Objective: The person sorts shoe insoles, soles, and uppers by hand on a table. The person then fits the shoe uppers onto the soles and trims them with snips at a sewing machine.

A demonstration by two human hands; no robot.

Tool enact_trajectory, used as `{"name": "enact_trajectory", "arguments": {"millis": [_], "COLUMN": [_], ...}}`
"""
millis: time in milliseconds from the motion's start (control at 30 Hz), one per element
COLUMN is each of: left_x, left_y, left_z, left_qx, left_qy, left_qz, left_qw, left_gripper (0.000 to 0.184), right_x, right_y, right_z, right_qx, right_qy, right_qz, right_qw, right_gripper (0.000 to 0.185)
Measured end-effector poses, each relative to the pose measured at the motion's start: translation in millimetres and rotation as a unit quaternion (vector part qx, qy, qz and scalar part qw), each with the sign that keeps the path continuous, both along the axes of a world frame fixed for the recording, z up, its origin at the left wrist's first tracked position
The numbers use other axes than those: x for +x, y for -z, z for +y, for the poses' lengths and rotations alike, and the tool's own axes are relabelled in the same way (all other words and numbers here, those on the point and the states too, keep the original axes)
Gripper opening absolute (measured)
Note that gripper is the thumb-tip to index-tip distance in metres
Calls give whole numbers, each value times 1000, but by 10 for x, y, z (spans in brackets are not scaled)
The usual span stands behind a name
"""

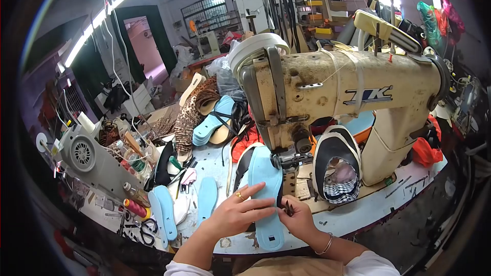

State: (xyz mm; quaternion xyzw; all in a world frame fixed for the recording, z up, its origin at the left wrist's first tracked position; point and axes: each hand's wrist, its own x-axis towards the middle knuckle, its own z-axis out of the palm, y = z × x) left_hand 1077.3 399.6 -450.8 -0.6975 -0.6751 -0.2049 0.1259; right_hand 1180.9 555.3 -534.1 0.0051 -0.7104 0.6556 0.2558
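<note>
A light blue insole (pixel 266 174) lies lengthwise under the needle area of a beige sewing machine (pixel 332 82), with a dark edge showing along its right side. Across its lower half rests my left hand (pixel 243 209), fingers spread flat and a ring on one finger. At the insole's right edge is my right hand (pixel 297 219), fingers bent together around a small dark tool (pixel 289 208), whose exact kind I cannot make out. A black and white shoe piece (pixel 244 166) lies partly hidden behind the insole's left side.
Black shoe uppers (pixel 337 166) stand right of the needle. More blue insoles (pixel 207 199) lie left, near black scissors (pixel 148 231) and a red thread spool (pixel 135 208). Leopard-print pieces (pixel 189 117) and stacked blue soles (pixel 214 122) sit farther back. A grey machine (pixel 89 158) stands far left.
</note>
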Motion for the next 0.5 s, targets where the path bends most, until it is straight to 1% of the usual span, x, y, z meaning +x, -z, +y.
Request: {"name": "enact_trajectory", "arguments": {"millis": [167,200,300,433,500], "left_x": [57,67,66,68,14], "left_y": [-14,-18,9,0,-7], "left_z": [19,29,51,77,89], "left_qx": [20,27,42,48,42], "left_qy": [-4,-10,-20,-26,-34], "left_qz": [1,1,8,8,35], "left_qw": [1000,1000,999,998,998], "left_gripper": [47,47,46,46,45], "right_x": [-16,-36,-96,-149,-262], "right_y": [-38,-24,-43,-83,22], "right_z": [9,17,47,62,64], "right_qx": [5,15,25,19,-98], "right_qy": [3,4,1,-11,-66], "right_qz": [8,8,26,35,10], "right_qw": [1000,1000,999,999,993], "right_gripper": [7,10,11,14,18]}}
